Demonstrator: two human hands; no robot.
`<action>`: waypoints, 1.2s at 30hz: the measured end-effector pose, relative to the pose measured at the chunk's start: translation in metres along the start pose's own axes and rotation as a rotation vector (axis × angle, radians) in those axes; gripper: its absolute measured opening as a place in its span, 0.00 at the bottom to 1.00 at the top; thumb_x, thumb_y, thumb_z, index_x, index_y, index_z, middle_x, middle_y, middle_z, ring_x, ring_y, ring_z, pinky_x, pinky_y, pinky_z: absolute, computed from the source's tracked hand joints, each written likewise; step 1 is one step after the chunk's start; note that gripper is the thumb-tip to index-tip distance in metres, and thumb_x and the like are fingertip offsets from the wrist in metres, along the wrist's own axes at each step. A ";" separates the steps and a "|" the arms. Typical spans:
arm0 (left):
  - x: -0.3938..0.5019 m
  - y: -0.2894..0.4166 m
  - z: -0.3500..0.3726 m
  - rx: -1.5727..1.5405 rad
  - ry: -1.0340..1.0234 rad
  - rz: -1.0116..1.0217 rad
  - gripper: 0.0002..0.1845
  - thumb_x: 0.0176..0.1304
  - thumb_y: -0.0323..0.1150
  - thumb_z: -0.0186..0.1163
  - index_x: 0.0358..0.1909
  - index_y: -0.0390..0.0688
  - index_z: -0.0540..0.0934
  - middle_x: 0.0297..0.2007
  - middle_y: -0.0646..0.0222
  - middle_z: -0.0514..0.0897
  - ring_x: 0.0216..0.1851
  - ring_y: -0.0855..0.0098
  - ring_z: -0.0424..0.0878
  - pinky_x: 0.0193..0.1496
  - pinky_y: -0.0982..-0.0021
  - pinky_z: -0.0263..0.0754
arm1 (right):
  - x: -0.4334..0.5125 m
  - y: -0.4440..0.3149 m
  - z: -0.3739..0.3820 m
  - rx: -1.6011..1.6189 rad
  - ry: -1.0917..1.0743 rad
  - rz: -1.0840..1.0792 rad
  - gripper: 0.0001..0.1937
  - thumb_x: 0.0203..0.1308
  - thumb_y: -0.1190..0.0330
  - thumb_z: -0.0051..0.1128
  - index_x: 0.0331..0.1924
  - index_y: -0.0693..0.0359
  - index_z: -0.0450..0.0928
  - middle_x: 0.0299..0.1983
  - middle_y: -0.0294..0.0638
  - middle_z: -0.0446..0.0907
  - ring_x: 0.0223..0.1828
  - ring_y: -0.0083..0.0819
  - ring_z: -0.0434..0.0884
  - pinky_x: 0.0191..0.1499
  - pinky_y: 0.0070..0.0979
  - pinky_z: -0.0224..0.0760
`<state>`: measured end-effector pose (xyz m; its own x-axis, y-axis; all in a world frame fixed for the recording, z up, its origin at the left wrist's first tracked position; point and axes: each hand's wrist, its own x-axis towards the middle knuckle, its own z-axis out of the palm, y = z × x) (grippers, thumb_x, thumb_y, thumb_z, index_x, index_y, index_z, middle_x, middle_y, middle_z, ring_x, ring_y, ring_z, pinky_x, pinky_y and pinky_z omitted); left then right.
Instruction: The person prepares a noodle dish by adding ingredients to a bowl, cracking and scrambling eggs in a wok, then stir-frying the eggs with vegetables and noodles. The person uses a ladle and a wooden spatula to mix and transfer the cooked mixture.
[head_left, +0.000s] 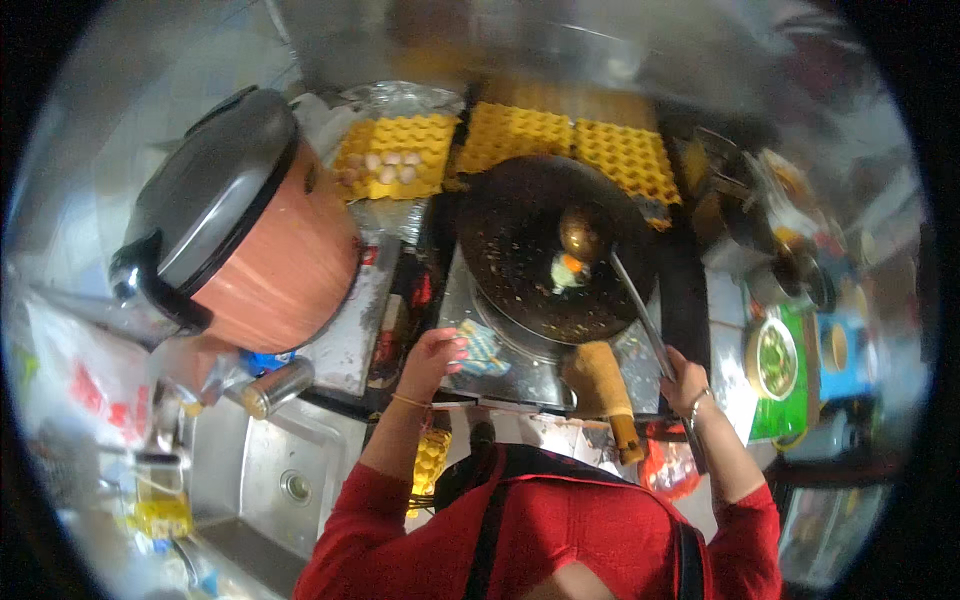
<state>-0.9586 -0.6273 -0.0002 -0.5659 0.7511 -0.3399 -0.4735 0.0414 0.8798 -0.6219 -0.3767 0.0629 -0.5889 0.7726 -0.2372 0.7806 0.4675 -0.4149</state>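
My right hand (684, 381) grips the long metal handle of a ladle (645, 315), whose rounded end rests inside a dark wok (510, 247). Beside that end lies a raw egg (571, 268) with an orange yolk and some white. Small bits of food speckle the wok's surface. My left hand (435, 358) hovers at the wok's near left, fingers bent and a little apart, close to a checked cloth (484, 349) on the metal stove top (540, 382). Whether it touches the cloth is unclear. The wok's wooden handle (626, 435), wrapped in tan cloth, points towards me.
A large lidded pot (285, 262) stands at left, above a steel sink (262, 465). Behind are a yellow egg tray (412, 139) with several eggs (390, 166) and more yellow trays (517, 131). At right sits a bowl of greens (776, 358) on a green surface (799, 420).
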 end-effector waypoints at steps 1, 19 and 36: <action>0.005 -0.005 -0.004 -0.004 0.032 -0.011 0.19 0.55 0.32 0.61 0.48 0.41 0.71 0.41 0.65 0.79 0.38 0.72 0.80 0.38 0.75 0.74 | 0.002 0.002 0.002 0.025 -0.048 0.075 0.30 0.42 0.73 0.52 0.57 0.63 0.64 0.38 0.59 0.76 0.41 0.49 0.78 0.44 0.33 0.71; 0.117 -0.003 -0.107 1.720 0.510 0.238 0.47 0.42 0.46 0.67 0.63 0.41 0.55 0.63 0.57 0.55 0.63 0.53 0.54 0.62 0.51 0.49 | 0.266 -0.266 0.022 0.265 0.155 -0.669 0.23 0.56 0.58 0.53 0.52 0.62 0.68 0.48 0.52 0.73 0.46 0.48 0.75 0.48 0.37 0.68; 0.123 -0.002 -0.109 1.699 0.475 0.119 0.39 0.51 0.46 0.56 0.65 0.48 0.55 0.66 0.62 0.53 0.66 0.60 0.51 0.62 0.49 0.47 | 0.527 -0.405 0.176 0.544 -0.211 0.191 0.24 0.59 0.53 0.48 0.49 0.68 0.71 0.43 0.51 0.77 0.43 0.41 0.77 0.40 0.34 0.71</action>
<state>-1.1008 -0.6068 -0.0802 -0.8172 0.5749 -0.0406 0.5649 0.8130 0.1414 -1.2852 -0.2346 -0.0483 -0.5213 0.6936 -0.4972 0.6901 -0.0001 -0.7237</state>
